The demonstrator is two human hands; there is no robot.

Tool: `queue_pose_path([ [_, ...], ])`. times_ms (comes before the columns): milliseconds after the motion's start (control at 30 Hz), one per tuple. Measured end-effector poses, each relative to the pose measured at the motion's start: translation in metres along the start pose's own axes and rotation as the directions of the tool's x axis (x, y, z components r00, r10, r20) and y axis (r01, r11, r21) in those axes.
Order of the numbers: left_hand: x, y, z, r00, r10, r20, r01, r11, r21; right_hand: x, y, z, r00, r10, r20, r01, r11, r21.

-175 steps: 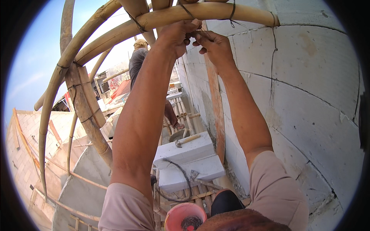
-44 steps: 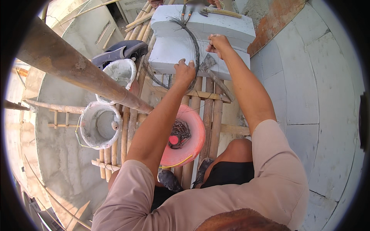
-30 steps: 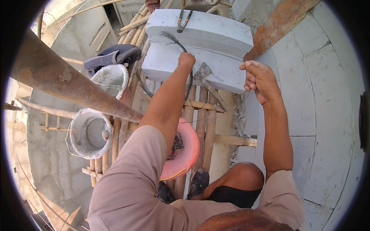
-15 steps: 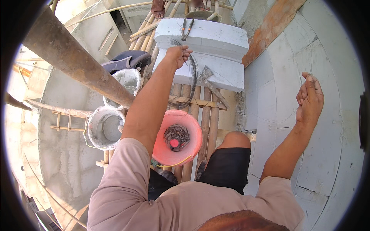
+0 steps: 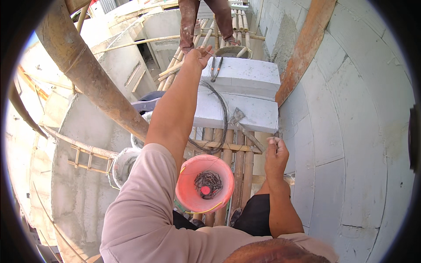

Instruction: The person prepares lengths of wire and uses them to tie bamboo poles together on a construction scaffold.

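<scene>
Looking down over a platform of bamboo poles, we see a red bucket nearest us, with nails inside. To its right, our right hand pinches thumb and forefinger together on a thin wire strand. A hatchet leans beyond, its head against the near white block and its handle across the poles. Left of it, a dark coil of wire curves over that block and down onto the bamboo. Black-and-orange pliers lie on the far white block. Just left of them we hold out our left hand, fingers loosely extended; whether it grips anything we cannot tell. Farther off, beside a round pan, stand a co-worker's legs in brown trousers.
</scene>
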State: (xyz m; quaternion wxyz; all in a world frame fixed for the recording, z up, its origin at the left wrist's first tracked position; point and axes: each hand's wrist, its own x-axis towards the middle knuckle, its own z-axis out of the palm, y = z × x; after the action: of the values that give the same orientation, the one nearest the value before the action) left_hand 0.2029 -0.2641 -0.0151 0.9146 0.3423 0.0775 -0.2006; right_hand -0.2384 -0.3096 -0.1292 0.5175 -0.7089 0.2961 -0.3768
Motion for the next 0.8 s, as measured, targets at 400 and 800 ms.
queue_pose_path([
  [400,0.059,0.052,0.073,0.971,0.234,-0.04,-0.233,0.972,0.035,-0.019,-0.032,-0.024,0.96,0.251,0.12,-0.273,0.935,0.225],
  [800,0.07,0.078,0.087,0.954,0.3,-0.016,-0.299,0.954,0.034,-0.02,-0.05,-0.037,0.922,0.348,0.171,-0.386,0.865,0.319],
])
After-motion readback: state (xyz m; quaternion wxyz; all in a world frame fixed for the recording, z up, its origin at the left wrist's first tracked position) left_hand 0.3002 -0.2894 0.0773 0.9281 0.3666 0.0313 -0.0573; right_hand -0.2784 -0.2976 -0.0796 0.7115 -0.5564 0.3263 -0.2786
